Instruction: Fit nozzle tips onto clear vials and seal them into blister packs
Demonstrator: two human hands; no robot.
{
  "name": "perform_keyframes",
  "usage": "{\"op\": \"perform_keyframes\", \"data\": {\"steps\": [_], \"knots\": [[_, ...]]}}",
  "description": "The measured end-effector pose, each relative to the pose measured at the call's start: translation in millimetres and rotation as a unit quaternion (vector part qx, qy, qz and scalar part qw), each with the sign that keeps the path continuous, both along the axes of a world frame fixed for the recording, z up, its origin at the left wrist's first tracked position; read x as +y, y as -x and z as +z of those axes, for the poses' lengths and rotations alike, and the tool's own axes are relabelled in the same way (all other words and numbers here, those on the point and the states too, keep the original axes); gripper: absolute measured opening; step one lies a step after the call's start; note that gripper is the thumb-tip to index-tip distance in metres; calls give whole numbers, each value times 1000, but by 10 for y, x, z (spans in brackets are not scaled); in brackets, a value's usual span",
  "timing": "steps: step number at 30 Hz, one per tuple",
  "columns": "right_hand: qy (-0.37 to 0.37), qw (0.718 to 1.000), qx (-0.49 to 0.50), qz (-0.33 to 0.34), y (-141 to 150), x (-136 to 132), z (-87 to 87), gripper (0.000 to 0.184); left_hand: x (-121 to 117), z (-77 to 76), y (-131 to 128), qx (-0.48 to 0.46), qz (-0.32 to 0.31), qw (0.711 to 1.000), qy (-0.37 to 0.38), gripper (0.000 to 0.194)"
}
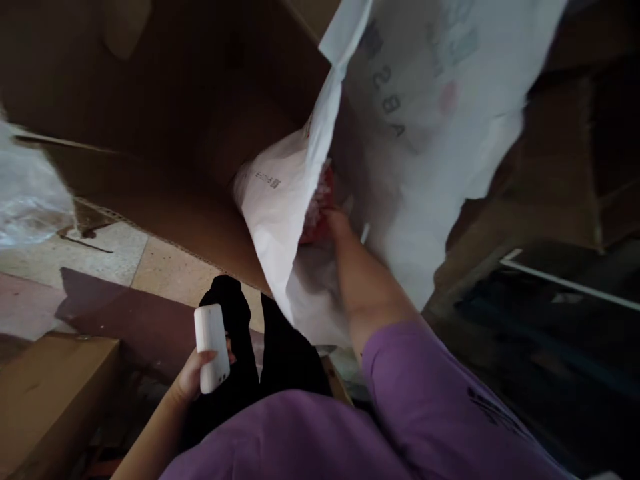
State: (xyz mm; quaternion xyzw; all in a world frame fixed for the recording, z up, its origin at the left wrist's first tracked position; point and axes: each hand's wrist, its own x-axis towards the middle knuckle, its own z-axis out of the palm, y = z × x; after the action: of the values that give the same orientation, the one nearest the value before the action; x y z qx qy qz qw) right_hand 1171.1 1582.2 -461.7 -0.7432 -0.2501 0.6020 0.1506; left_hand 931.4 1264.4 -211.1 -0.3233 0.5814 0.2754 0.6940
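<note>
On the left, my left hand (pixel 193 373) is closed around a white, rounded, palm-sized device (pixel 210 340) with small dark marks near its lower end. My right hand (pixel 336 219) reaches deep into a large white sack (pixel 280 220) with printed letters on its wall. At its fingers is a red thing (pixel 327 190) with whitish, lumpy material against it; its kind is unclear. The fingers look closed there but are partly hidden in shadow. The sack's mouth gapes wide toward me.
Left of the sack, a big open cardboard box (pixel 200 227) rises close by. Clear plastic wrap (pixel 30 193) hangs at the far left. A closed carton (pixel 55 400) stands lower left on the tiled floor (pixel 165 267). Dark cardboard (pixel 555 160) lies right of the sack.
</note>
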Motion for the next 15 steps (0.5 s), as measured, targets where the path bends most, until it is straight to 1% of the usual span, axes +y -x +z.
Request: {"op": "perform_keyframes", "data": {"steps": [2, 4, 8, 10, 12, 15], "knots": [[26, 1000, -3, -15, -14, -34, 219, 30, -7, 55, 31, 12, 6, 1000, -9, 68], [35, 999, -5, -28, -12, -78, 457, 29, -17, 119, 71, 26, 12, 999, -17, 63], [18, 999, -3, -50, 20, -160, 962, 30, -19, 271, 154, 57, 21, 998, -28, 47], [4, 998, -3, -60, 37, -186, 1192, 33, -16, 345, 185, 68, 27, 997, -36, 43], [-12, 998, -6, -66, 48, -201, 1383, 35, -21, 407, 200, 72, 31, 996, -46, 38], [-31, 998, -15, -60, 42, -212, 1595, 35, -46, 488, 194, 71, 46, 995, -57, 32]]}}
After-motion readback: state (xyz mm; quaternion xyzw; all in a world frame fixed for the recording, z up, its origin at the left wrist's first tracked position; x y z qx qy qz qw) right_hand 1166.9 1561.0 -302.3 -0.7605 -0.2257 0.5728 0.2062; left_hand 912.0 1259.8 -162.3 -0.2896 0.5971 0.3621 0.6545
